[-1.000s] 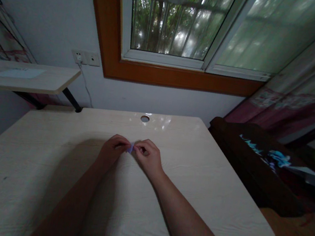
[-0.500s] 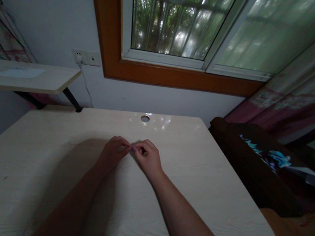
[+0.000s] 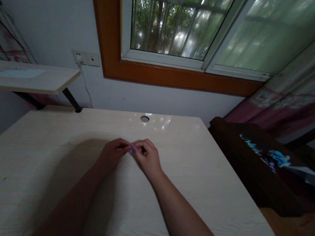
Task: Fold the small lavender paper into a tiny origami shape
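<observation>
A tiny purple piece (image 3: 131,149) is pinched between the fingertips of both hands, over the middle of the pale wood-grain desk (image 3: 194,188). Its kind is too small to make out, and the fingers cover most of it. My left hand (image 3: 113,151) grips it from the left with thumb and forefinger. From the right, my right hand (image 3: 147,156) pinches it the same way, the other fingers curled. The fingertips of the two hands nearly meet.
A round cable hole (image 3: 144,119) lies near the desk's back edge. At the left rises a small shelf (image 3: 55,77) on black legs, with a paper (image 3: 20,72) on it. Right of the desk stands a dark brown piece of furniture (image 3: 236,167) bearing blue and white items (image 3: 279,157).
The left fingers have shifted slightly downward, and a little more of the purple piece shows between the fingertips. The right hand has barely moved.
</observation>
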The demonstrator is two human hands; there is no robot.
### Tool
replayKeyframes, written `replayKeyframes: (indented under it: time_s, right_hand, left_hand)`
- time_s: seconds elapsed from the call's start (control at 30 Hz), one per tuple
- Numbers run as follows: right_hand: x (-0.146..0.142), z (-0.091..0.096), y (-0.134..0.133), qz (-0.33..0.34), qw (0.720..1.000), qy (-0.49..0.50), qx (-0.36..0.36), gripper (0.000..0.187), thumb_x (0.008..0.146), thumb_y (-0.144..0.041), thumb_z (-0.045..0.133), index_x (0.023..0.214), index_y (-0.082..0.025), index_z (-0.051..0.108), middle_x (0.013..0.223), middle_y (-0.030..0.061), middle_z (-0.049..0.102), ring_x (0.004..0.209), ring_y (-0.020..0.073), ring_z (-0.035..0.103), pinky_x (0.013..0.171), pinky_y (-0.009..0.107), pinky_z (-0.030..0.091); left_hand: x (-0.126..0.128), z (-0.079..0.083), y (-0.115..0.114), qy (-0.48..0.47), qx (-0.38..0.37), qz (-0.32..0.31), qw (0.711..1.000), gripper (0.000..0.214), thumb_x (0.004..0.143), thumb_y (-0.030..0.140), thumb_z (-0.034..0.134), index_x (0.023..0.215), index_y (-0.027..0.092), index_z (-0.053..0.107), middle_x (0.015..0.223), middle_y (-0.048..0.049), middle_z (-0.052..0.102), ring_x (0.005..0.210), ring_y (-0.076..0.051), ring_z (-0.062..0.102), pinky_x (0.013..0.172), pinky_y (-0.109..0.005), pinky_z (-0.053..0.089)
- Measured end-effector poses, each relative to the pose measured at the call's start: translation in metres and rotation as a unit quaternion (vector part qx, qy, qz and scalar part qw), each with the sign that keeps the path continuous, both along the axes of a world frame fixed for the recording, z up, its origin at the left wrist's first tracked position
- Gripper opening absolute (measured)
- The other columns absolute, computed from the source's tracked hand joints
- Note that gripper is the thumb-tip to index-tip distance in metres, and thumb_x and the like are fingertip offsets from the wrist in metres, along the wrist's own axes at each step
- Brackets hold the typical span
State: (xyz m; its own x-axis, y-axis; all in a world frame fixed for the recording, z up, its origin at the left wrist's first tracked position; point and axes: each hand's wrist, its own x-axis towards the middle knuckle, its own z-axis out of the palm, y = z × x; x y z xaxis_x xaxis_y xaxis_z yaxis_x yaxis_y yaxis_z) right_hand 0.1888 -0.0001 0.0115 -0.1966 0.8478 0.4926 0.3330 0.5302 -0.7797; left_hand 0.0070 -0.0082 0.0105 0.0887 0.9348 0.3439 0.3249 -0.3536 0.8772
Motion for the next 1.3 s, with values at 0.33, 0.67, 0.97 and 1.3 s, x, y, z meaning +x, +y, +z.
replayKeyframes:
  time_s: [0.33,0.67,0.97,1.3]
  right_hand:
    - [0.001,0.0,0.0,-0.021,1.0,0.02,-0.007,0.005,0.086,-0.024,0.066,0.083,-0.021,0.067,0.079,0.002,0.06,0.068,0.0146,0.057,0.063,0.026,0.045]
    - [-0.001,-0.004,0.001,-0.032,0.999,0.021,-0.034,0.009,0.086,-0.028,0.064,0.081,-0.02,0.066,0.073,0.0009,0.061,0.063,0.0141,0.054,0.06,0.026,0.045]
    - [-0.003,-0.006,0.0,-0.038,0.996,0.037,-0.065,0.011,0.085,-0.029,0.063,0.082,-0.019,0.066,0.066,-0.0017,0.059,0.058,0.0129,0.053,0.057,0.024,0.042]
    - [-0.001,-0.003,0.0,-0.033,0.998,0.031,-0.051,0.012,0.086,-0.03,0.064,0.08,-0.02,0.064,0.069,-0.0008,0.058,0.06,0.0132,0.052,0.058,0.025,0.042]
  left_hand:
    - [0.004,-0.005,-0.001,-0.059,-0.031,-0.018,0.998,0.033,0.074,0.028,0.075,0.105,0.019,0.067,0.101,-0.0067,0.071,0.078,-0.017,0.071,0.075,-0.032,0.061]
    - [0.007,-0.009,0.001,-0.035,0.005,-0.011,0.999,0.032,0.077,0.023,0.07,0.108,0.019,0.065,0.097,-0.0066,0.072,0.08,-0.017,0.071,0.075,-0.032,0.061]
    - [0.008,-0.006,0.0,-0.033,-0.006,-0.002,0.999,0.028,0.077,0.026,0.072,0.103,0.019,0.067,0.097,-0.0063,0.074,0.079,-0.018,0.072,0.075,-0.032,0.062]
    - [0.006,-0.003,-0.001,-0.028,-0.009,0.011,1.0,0.025,0.081,0.028,0.07,0.105,0.02,0.066,0.094,-0.0052,0.075,0.082,-0.018,0.073,0.078,-0.032,0.061]
